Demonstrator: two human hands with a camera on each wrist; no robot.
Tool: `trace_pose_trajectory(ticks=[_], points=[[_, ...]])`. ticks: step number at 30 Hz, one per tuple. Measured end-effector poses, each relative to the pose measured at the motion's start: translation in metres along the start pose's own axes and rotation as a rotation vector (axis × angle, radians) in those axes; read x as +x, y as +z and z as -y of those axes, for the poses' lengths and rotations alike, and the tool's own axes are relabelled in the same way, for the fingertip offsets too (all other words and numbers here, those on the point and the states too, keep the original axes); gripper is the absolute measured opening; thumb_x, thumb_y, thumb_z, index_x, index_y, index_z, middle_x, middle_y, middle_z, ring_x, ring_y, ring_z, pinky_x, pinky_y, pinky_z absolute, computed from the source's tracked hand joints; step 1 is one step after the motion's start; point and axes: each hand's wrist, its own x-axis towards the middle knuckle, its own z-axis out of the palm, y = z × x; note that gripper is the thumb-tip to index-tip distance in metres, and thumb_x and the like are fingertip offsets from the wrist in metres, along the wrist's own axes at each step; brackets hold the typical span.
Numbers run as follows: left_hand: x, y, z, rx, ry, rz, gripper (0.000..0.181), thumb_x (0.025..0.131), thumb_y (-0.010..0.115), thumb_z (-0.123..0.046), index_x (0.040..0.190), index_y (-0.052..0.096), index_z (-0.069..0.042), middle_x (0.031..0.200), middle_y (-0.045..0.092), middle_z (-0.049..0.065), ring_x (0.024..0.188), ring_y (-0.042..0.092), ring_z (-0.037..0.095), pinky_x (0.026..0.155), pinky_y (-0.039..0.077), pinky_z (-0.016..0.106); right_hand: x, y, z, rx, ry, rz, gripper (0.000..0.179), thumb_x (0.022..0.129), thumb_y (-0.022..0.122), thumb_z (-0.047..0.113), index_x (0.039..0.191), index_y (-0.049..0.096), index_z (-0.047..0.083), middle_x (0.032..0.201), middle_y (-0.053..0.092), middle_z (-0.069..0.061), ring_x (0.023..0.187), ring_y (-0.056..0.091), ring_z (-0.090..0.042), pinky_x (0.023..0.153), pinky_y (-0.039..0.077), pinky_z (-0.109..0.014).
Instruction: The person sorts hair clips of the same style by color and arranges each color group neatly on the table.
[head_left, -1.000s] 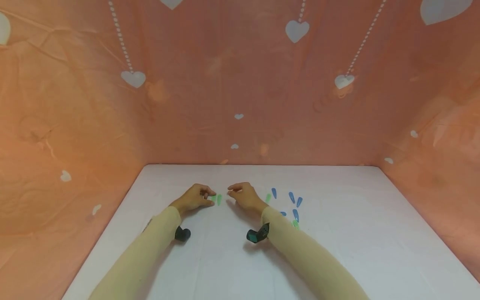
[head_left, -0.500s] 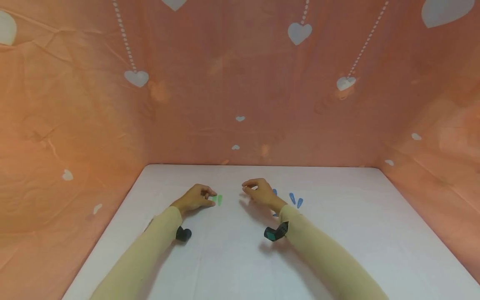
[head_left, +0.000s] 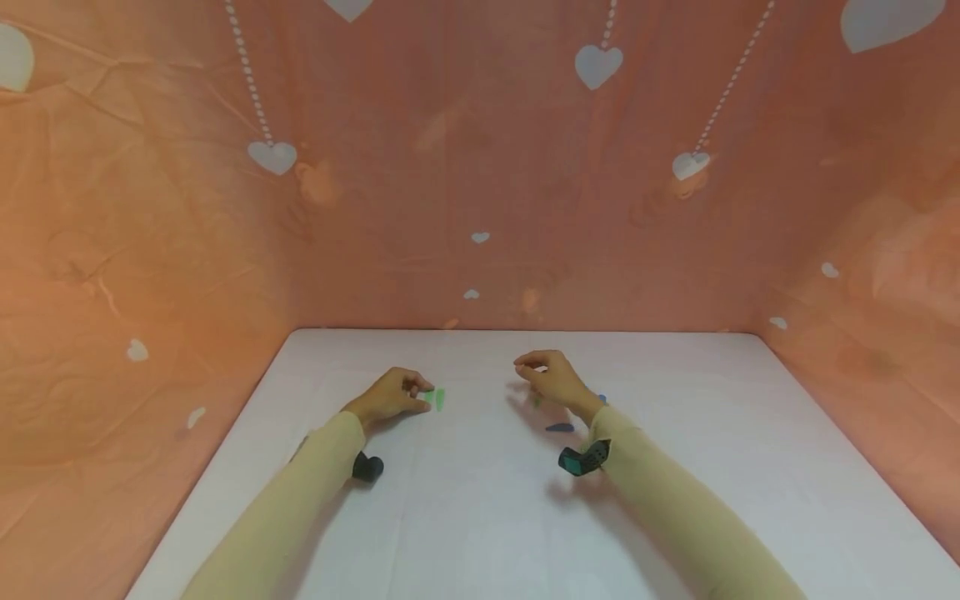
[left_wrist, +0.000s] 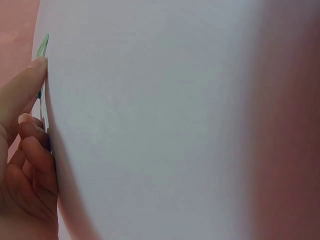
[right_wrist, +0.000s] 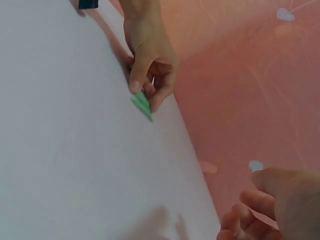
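Observation:
My left hand (head_left: 388,394) rests low on the white table, its thumb and forefinger at the two ends of a slim green hair clip (head_left: 428,398). A second green hair clip (head_left: 440,400) lies alongside it. In the right wrist view the green clips (right_wrist: 142,105) sit side by side at those fingertips. My right hand (head_left: 557,380) is above the table with fingers loosely bent and nothing between them. Under it a green clip (head_left: 536,402) partly shows, and a blue clip (head_left: 559,427) lies near the wrist. The right forearm hides most other blue clips.
A bit of another blue clip (head_left: 602,399) peeks out by the right cuff. Orange cloth (head_left: 480,183) with heart prints walls the table (head_left: 465,517) at the back and both sides. Each wrist carries a small dark camera (head_left: 367,467).
My right hand has moved right, away from the paired green clips, and is now over the loose clips, covering most of them. My left hand has stayed in place.

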Motion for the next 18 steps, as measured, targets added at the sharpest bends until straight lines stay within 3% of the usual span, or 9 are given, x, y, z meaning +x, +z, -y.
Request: trace_pose_trajectory(ticks=[6, 11, 18], points=[[-0.002, 0.000, -0.002, -0.007, 0.021, 0.007, 0.030, 0.085, 0.078, -0.005, 0.114, 0.070, 0.002, 0.081, 0.049, -0.004, 0.088, 0.047, 0.014, 0.088, 0.037, 0.031, -0.006, -0.006, -0.020, 0.010, 0.011, -0.005, 0.033, 0.101, 0.058, 0.013, 0.126, 0.064, -0.007, 0.114, 0.068, -0.026, 0.062, 0.058, -0.015, 0.055, 0.046, -0.024], [-0.003, 0.001, 0.000, -0.021, 0.027, 0.009, 0.033, 0.085, 0.078, -0.004, 0.116, 0.069, 0.004, 0.083, 0.048, -0.003, 0.087, 0.046, 0.013, 0.085, 0.037, 0.029, -0.012, -0.008, -0.033, -0.035, 0.009, -0.013, 0.030, 0.100, 0.059, 0.012, 0.123, 0.067, -0.007, 0.112, 0.069, -0.024, 0.062, 0.062, -0.011, 0.059, 0.049, -0.023], [-0.002, 0.002, 0.001, 0.069, 0.114, -0.006, 0.031, 0.085, 0.078, -0.004, 0.113, 0.070, 0.005, 0.080, 0.048, -0.002, 0.088, 0.047, 0.016, 0.087, 0.035, 0.031, -0.017, -0.009, -0.042, -0.059, 0.073, 0.031, 0.032, 0.097, 0.064, 0.016, 0.124, 0.066, -0.003, 0.093, 0.066, -0.012, 0.063, 0.058, -0.011, 0.058, 0.048, -0.025]])
